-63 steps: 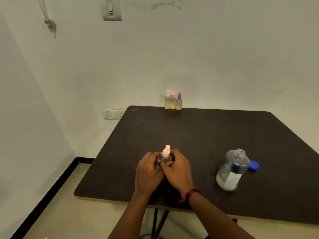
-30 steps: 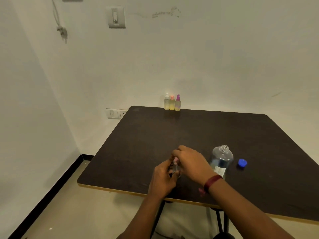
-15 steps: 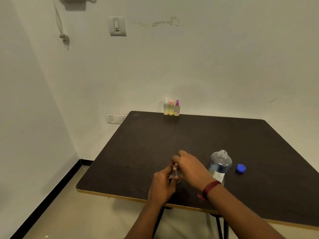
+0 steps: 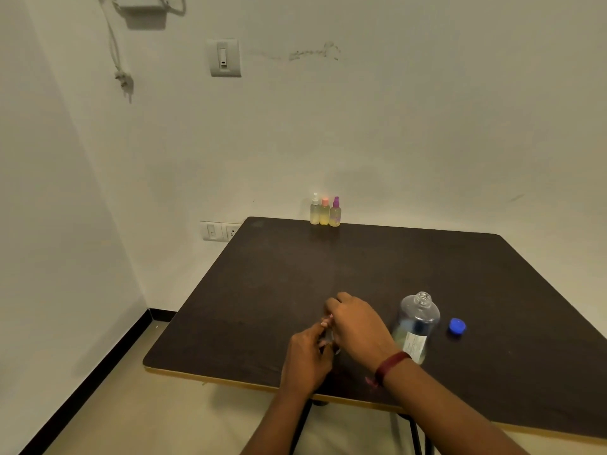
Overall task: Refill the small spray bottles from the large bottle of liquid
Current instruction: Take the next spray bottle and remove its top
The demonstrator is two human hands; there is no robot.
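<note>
A small clear spray bottle (image 4: 329, 339) stands near the table's front edge, almost hidden between my hands. My left hand (image 4: 307, 359) grips its body. My right hand (image 4: 356, 325) is curled over its pink spray top from above. Just to the right stands the large clear bottle (image 4: 415, 326), uncapped, with a little liquid at the bottom and a white label. Its blue cap (image 4: 457, 326) lies on the table to its right. Three small spray bottles (image 4: 325, 211), with white, pink and purple tops, hold yellowish liquid and stand in a row at the table's far edge.
The dark table (image 4: 394, 264) stands against a white wall with a yellow-edged front rim. Wall sockets (image 4: 220, 231) sit left of the table, a switch (image 4: 224, 58) higher up. Beige floor and a black skirting lie to the left.
My right hand has shifted from the side of the small bottle to over its pink top, hiding it. The camera has tilted up and moved back, so the hands sit lower in view.
</note>
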